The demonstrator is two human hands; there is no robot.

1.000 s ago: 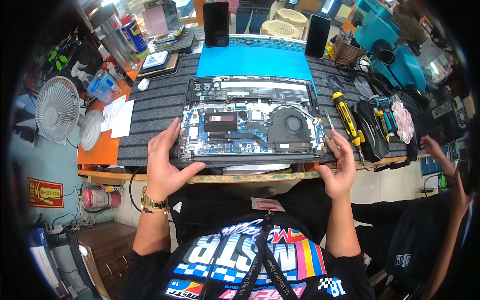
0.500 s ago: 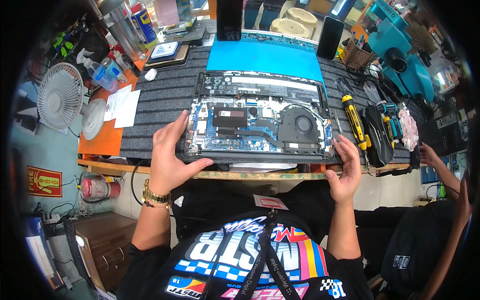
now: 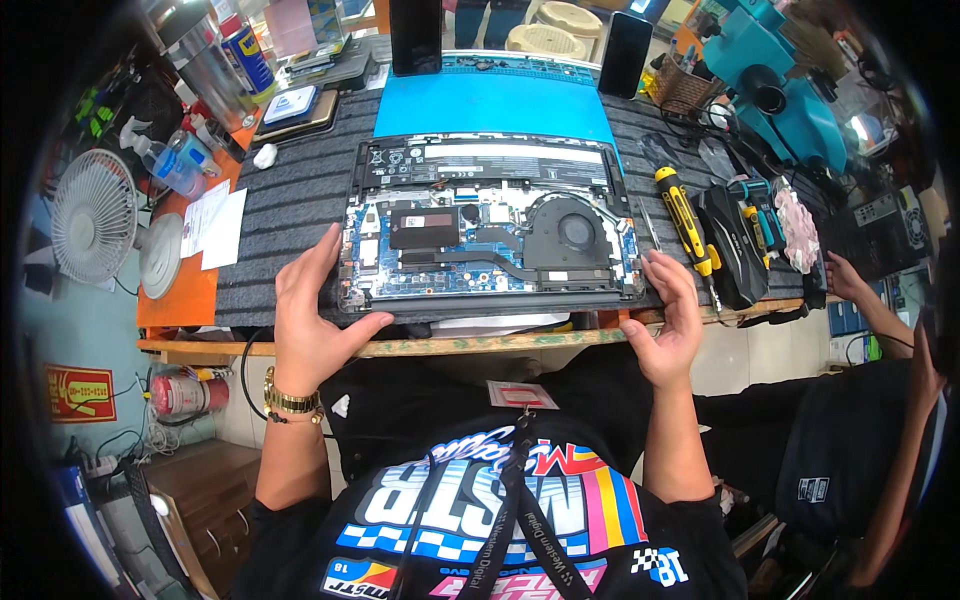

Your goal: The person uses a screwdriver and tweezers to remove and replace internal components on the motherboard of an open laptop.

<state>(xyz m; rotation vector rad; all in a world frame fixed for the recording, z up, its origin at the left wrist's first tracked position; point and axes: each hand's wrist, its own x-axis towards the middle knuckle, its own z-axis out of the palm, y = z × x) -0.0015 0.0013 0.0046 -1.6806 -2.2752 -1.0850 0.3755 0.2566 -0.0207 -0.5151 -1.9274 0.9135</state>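
Note:
An opened laptop (image 3: 440,282) lies near the table's front edge with its bottom cover off. Its long black battery (image 3: 490,165) runs along the far side. A round cooling fan (image 3: 575,232) sits at the right, joined to a dark heat pipe (image 3: 508,265) over the blue circuit board. Beside the front left corner rests my left hand (image 3: 308,315), thumb and fingers spread, its fingertips at the laptop's side. My right hand (image 3: 668,318) is at the front right corner, fingers slightly curled and apart from the thumb. Neither hand grips anything visible.
A blue work mat (image 3: 490,108) lies behind the laptop. To the right are a yellow-and-black screwdriver (image 3: 682,220), a black pouch (image 3: 730,245) and a teal microscope (image 3: 765,95). A white fan (image 3: 95,215) stands left. A co-worker's hand (image 3: 848,277) reaches the table's right end.
The whole view has shifted, so the scene sits further left and slightly higher. Both hands keep about the same place beside the laptop.

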